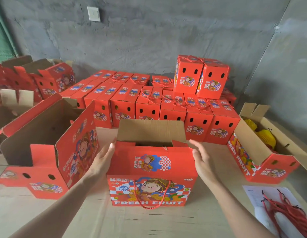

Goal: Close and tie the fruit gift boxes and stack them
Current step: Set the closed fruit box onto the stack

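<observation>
Centre box (152,176): red, with a cartoon figure in yellow and blue, red-and-white checks and white lettering; raised flap plain brown inside.
Cord handle (136,194): twisted red.
Closed boxes (166,107) at 12 o'clock: same red print, black oval holes.
Open box (46,152) at 9 o'clock: red outside, brown inside.
Foam nets (266,136) at 3 o'clock: yellow.
Cord bundle (284,208) at 5 o'clock: red with black tips, on a white sheet (255,194).
Wall (149,40): mottled grey.
Switch plate (93,13): white.

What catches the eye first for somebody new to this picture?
The red fruit box in the centre, its back flap standing up, with the left hand and right hand open at its sides. Behind it, rows of closed red boxes stand along the wall, a stacked pair on top.
</observation>
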The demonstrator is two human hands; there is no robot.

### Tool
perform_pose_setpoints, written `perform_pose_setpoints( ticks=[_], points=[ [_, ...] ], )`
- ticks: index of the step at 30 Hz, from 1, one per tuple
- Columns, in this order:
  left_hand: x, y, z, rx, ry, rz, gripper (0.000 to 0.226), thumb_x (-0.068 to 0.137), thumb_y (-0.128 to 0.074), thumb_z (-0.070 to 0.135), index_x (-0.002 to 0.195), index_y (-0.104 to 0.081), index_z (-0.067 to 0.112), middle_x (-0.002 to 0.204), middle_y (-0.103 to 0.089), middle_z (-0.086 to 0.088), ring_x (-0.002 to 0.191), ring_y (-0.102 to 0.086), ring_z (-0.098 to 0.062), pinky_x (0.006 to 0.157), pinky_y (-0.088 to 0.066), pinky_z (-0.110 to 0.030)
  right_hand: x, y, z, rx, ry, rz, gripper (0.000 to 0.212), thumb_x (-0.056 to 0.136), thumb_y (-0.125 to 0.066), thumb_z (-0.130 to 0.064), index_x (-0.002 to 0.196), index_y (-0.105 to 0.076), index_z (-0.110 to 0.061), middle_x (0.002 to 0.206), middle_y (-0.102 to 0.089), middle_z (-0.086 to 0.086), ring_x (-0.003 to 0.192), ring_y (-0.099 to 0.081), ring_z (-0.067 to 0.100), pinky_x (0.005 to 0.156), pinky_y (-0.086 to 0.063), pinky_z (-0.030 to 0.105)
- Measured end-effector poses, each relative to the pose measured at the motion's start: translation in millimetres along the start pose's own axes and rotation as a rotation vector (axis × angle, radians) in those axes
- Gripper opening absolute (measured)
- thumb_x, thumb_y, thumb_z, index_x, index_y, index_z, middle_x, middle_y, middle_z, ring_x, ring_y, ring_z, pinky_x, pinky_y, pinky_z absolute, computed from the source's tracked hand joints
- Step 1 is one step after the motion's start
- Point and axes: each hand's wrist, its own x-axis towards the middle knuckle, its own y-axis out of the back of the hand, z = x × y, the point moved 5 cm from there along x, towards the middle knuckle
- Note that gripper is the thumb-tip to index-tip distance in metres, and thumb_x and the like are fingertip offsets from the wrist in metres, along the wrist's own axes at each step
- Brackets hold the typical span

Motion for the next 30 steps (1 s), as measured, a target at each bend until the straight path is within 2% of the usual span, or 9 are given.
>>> perform_pose_setpoints(
  ticks=[2,4,6,10,15,17,19,25,30],
  points=[
    [0.8,-3.1,3.3,0.008,-0.034,0.07,0.018,0.094,-0.042,0.051,0.1,-0.059,0.049,0.113,-0.062,0.007,0.098,-0.062,-0.015,0.084,-0.055,-0.041,-3.7,-7.0,-4.5,-0.092,0.066,0.108,0.023,0.098,-0.046,-0.005,0.11,-0.065,-0.009,0.108,-0.064,-0.005,0.098,-0.061,0.014,0.079,-0.041,0.008],
    [1.1,-4.9,2.0,0.036,-0.031,0.139,0.022,0.099,-0.043,0.036,0.095,-0.065,0.035,0.103,-0.065,-0.001,0.089,-0.065,-0.024,0.078,-0.056,-0.046,-7.3,-10.7,-11.1,-0.18,0.128,0.244,0.012,0.093,-0.056,-0.002,0.094,-0.068,-0.001,0.094,-0.067,0.006,0.089,-0.063,0.022,0.076,-0.041,0.015],
    [-0.9,-6.8,-0.1,0.062,-0.014,0.161,0.025,0.099,-0.043,0.036,0.097,-0.066,0.028,0.097,-0.066,-0.001,0.083,-0.065,-0.021,0.069,-0.057,-0.039,-9.2,-11.6,-14.5,-0.241,0.188,0.314,0.006,0.087,-0.062,0.003,0.086,-0.069,0.005,0.089,-0.067,0.013,0.083,-0.063,0.024,0.073,-0.04,0.015],
    [0.9,-6.6,-3.2,0.247,-0.051,0.192,0.031,0.1,-0.041,0.034,0.113,-0.064,0.018,0.099,-0.065,-0.002,0.08,-0.061,-0.012,0.057,-0.045,-0.019,-9.3,-9.9,-12.3,-0.266,0.214,0.276,0.008,0.085,-0.062,0.007,0.084,-0.068,0.002,0.088,-0.066,0.011,0.082,-0.061,0.023,0.073,-0.045,0.022],
    [1.0,-7.4,2.7,0.368,-0.132,0.23,0.031,0.1,-0.041,0.026,0.115,-0.063,0.01,0.105,-0.059,-0.002,0.089,-0.055,-0.017,0.068,-0.046,-0.024,-3.1,-16.0,-8.3,-0.376,0.195,0.156,0.012,0.088,-0.059,0.002,0.08,-0.067,0.0,0.088,-0.063,0.01,0.088,-0.056,0.025,0.077,-0.043,0.032],
    [2.5,-7.7,3.7,0.394,-0.137,0.268,0.033,0.101,-0.04,0.024,0.111,-0.064,0.004,0.11,-0.055,-0.004,0.096,-0.05,-0.017,0.082,-0.043,-0.029,-1.9,-16.6,-7.7,-0.402,0.157,0.156,0.013,0.089,-0.057,-0.001,0.079,-0.065,0.0,0.088,-0.06,0.009,0.086,-0.055,0.024,0.073,-0.044,0.032],
    [4.5,-7.6,2.6,0.394,-0.117,0.313,0.033,0.101,-0.041,0.021,0.103,-0.065,-0.001,0.112,-0.052,-0.004,0.097,-0.046,-0.015,0.085,-0.038,-0.026,-2.4,-16.1,-7.0,-0.413,0.119,0.184,0.014,0.091,-0.057,-0.005,0.078,-0.063,0.0,0.087,-0.058,0.008,0.079,-0.056,0.022,0.065,-0.04,0.027],
    [8.7,-2.3,-10.2,0.081,0.034,0.367,0.023,0.095,-0.056,0.022,0.077,-0.067,0.014,0.086,-0.057,0.015,0.072,-0.057,-0.006,0.057,-0.044,-0.02,-0.7,-15.2,0.7,-0.318,-0.006,0.227,0.014,0.091,-0.059,-0.005,0.087,-0.068,0.006,0.095,-0.062,0.013,0.083,-0.057,0.021,0.069,-0.041,0.026],
    [8.1,-0.5,-16.3,-0.058,0.085,0.359,0.02,0.091,-0.062,0.016,0.072,-0.069,0.017,0.096,-0.059,0.013,0.076,-0.059,-0.009,0.053,-0.045,-0.021,9.2,-13.6,12.5,-0.254,-0.146,0.17,0.012,0.087,-0.064,-0.006,0.079,-0.065,0.003,0.104,-0.061,0.013,0.087,-0.05,0.013,0.073,-0.033,0.017]
  ],
)
